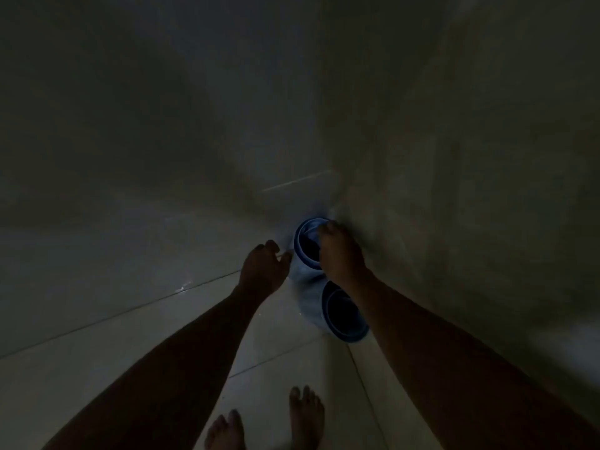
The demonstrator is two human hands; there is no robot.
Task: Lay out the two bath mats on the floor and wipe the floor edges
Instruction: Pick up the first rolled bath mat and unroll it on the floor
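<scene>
The room is very dark. Two blue buckets stand on the tiled floor by the right wall, a far bucket point(305, 245) and a near bucket point(344, 315). My right hand point(339, 253) rests on the far bucket's rim with its fingers curled over the edge. Something dark lies inside that bucket, but I cannot make out what. My left hand point(264, 269) hovers just left of the same bucket, fingers spread and thumb close to its side, holding nothing. No bath mat is in view.
Pale floor tiles point(130, 352) with dark grout lines spread to the left and front. A wall point(470, 190) rises close on the right and meets another wall behind the buckets. My bare feet point(305, 414) stand at the bottom edge.
</scene>
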